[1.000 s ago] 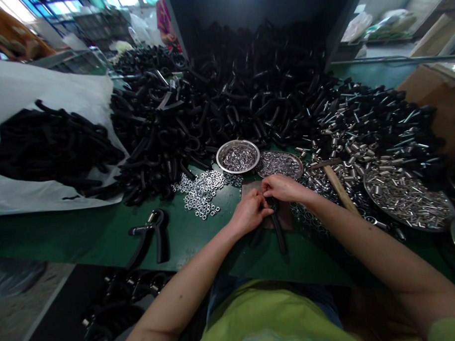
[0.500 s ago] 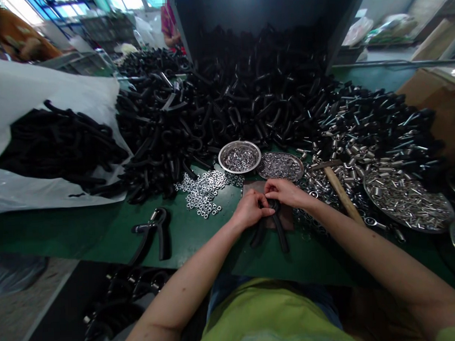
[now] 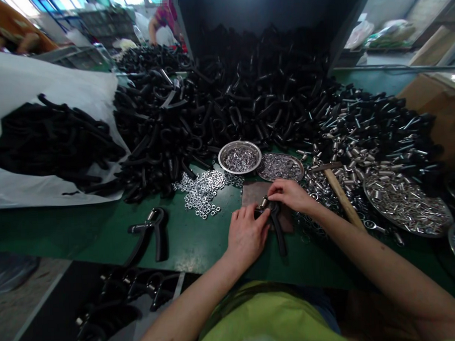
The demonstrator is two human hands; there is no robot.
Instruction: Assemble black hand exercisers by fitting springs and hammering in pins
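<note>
A black hand grip strengthener with two handles lies on a small brown plate before me. My left hand is closed over its left handle and hides most of it. At its upper part shows a metal coil spring. Thumb and finger of my right hand pinch at the spring's upper end; the exact contact is partly hidden. Another hand grip strengthener, with its spring fitted, lies to the left on the green table.
Loose nuts lie left of the plate. Behind it stand a metal bowl and a dish of small parts. A hammer and springs lie right. Black handles pile up behind. Two people work in the background.
My left hand has turned and spread down over the left handle, from a pinch at the top. The spring has come into sight between my hands.
</note>
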